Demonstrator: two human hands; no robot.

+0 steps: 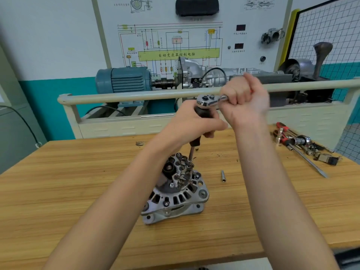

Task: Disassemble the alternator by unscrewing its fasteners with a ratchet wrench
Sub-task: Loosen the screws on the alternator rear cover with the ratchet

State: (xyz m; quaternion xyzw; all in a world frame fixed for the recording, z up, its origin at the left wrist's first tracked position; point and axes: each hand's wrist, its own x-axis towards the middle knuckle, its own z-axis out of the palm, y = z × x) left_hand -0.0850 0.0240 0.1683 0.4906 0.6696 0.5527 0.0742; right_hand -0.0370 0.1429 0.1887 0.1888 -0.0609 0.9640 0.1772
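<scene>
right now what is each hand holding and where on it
The right hand grips the ratchet wrench by its handle. The left hand grips the dark handle of the upright driver extension under the ratchet head.

A small loose socket [223, 176] lies on the wooden table [78, 182]. A pile of hand tools [300, 144] sits at the table's right edge. Behind stands a blue motor [124, 79] under a wiring diagram board [175, 41].

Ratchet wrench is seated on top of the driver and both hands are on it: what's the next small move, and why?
Probably swing the ratchet wrench handle through a short arc. The right hand grips that handle, the left hand steadies the dark driver upright, and its tip sits on a fastener on the alternator. Nothing holds the alternator on the table, so keep the stroke gentle.
</scene>
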